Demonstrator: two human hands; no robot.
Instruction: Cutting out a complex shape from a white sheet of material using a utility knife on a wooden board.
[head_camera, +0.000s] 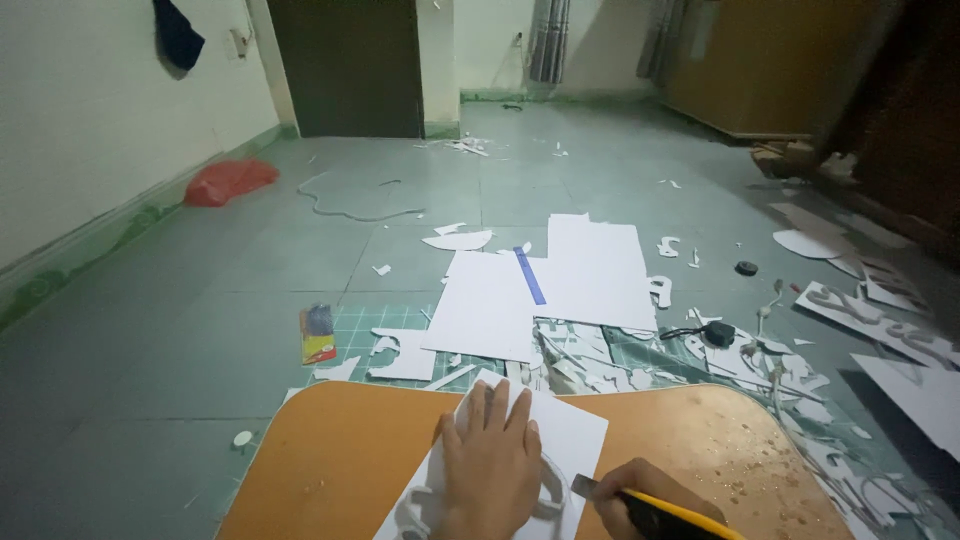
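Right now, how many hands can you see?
2. The left hand lies flat on the white sheet; the right hand holds a yellow knife beside it.

I see a bare room used as a makeshift craft workshop: tiled floor strewn with white foam-board sheets and offcuts, a green cutting mat, a low orange table, and a dark door.
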